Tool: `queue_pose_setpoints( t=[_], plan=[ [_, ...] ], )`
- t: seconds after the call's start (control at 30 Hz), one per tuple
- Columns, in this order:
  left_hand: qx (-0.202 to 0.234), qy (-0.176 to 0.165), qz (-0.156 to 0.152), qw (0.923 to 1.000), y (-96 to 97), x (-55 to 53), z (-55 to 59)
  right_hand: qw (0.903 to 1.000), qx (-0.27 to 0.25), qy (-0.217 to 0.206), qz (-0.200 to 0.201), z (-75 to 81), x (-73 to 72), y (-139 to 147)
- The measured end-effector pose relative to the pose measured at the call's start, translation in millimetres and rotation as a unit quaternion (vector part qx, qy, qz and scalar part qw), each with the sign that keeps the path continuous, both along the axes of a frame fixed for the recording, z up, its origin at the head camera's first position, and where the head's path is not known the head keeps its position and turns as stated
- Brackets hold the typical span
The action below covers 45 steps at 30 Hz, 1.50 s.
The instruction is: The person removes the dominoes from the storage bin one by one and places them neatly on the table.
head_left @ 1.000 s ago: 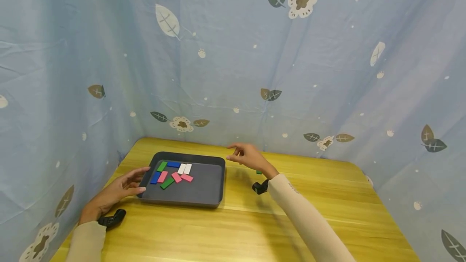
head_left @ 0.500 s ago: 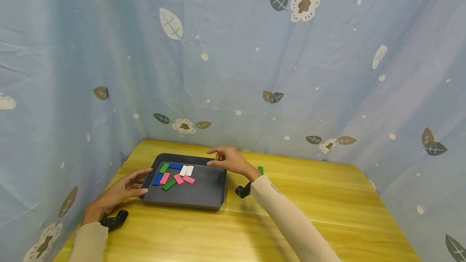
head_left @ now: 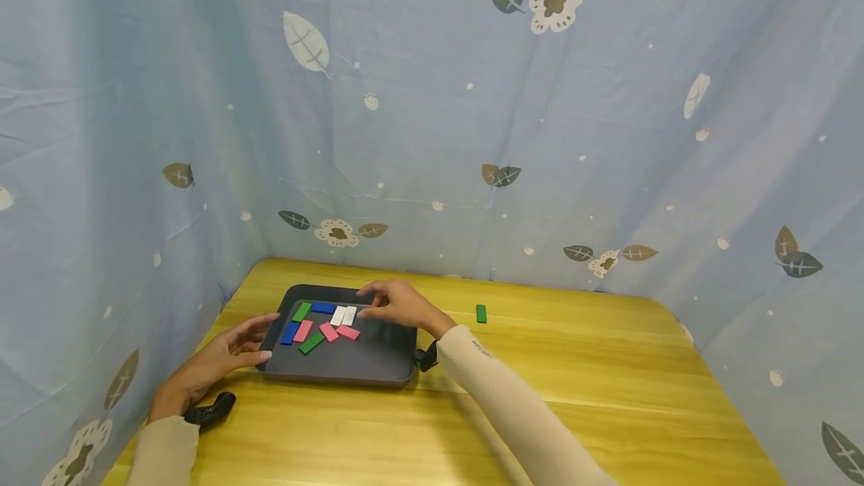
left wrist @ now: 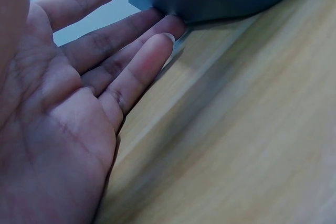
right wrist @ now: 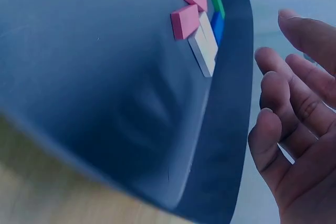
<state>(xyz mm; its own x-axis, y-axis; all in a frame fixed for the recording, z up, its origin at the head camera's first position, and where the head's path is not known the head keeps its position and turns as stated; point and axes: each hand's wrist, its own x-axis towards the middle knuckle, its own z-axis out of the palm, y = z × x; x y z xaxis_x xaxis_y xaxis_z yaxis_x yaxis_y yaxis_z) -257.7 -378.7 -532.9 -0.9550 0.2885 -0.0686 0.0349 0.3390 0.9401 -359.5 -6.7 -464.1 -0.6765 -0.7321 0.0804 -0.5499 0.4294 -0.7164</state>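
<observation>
On the worktop (head_left: 594, 373), the dark tray (head_left: 378, 355) lies with its long axis running left to right. The left hand (head_left: 216, 351) touches the tray's left edge, thumb and fingers spread apart. The right hand (head_left: 405, 306) is over the tray's far right part, pointing left, fingers loosely bent and holding nothing. Just left of its fingertips, 2 white blocks (head_left: 338, 316) lie side by side, long axes near to far; 3 pink (head_left: 302, 331), 2 blue (head_left: 322, 307) and 2 green blocks (head_left: 312, 343) lie around them. Another green block (head_left: 481, 313) lies right of the tray, lengthwise near to far.
</observation>
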Motion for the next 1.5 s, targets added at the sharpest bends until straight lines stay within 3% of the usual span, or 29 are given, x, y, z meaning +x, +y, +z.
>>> queue_pose_setpoints(
  t=[0.43, 0.6, 0.93, 1.27, 1.5],
  plan=[
    [0.0, 0.0, 0.0, 1.0, -1.0, -0.1, 0.1, 0.9993, 0.034, -0.011, 0.014, -9.1, -0.7, -29.8],
    [0.002, -0.003, 0.001, 1.0, -0.5, -1.5, 0.4, 0.9983, 0.041, -0.038, 0.019, -12.6, 1.3, -33.6],
    [0.008, -0.006, 0.001, 1.0, -0.5, -0.2, -0.9, 0.9954, 0.087, -0.039, 0.01, -31.8, 0.4, -38.5],
    [0.008, -0.006, -0.004, 0.9999, -1.4, 0.5, -1.9, 0.9943, 0.08, -0.07, -0.011, -36.4, 1.7, -30.9],
    [0.007, -0.001, -0.002, 1.0, -1.9, -0.7, -2.7, 0.9905, 0.057, -0.12, -0.033, -35.4, 1.2, -25.3]
  ],
)
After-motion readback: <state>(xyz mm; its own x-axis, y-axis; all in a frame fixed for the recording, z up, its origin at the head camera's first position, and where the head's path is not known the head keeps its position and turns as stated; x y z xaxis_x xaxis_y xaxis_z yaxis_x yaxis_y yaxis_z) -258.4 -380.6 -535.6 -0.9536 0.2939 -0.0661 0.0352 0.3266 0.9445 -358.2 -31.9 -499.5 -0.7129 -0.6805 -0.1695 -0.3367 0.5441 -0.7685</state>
